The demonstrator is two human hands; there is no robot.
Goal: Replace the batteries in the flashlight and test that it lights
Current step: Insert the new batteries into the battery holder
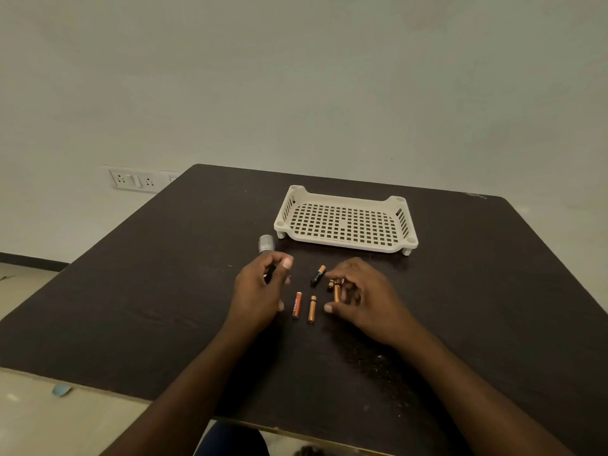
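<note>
My left hand (260, 291) grips the flashlight (266, 244); its silver head sticks out beyond my fingers, and the dark body is mostly hidden in my palm. My right hand (358, 292) holds copper-coloured batteries (337, 290) between its fingertips, how many I cannot tell. Three loose batteries lie on the dark table (164, 291) between my hands: a black and copper one (317, 275), an orange one (297, 304) and a copper one (312, 309).
A cream perforated plastic tray (345, 222) stands on short legs behind the batteries. The table's front edge runs near my forearms. A wall socket plate (135, 181) sits on the wall at the left, and a small blue object (61, 390) lies on the floor.
</note>
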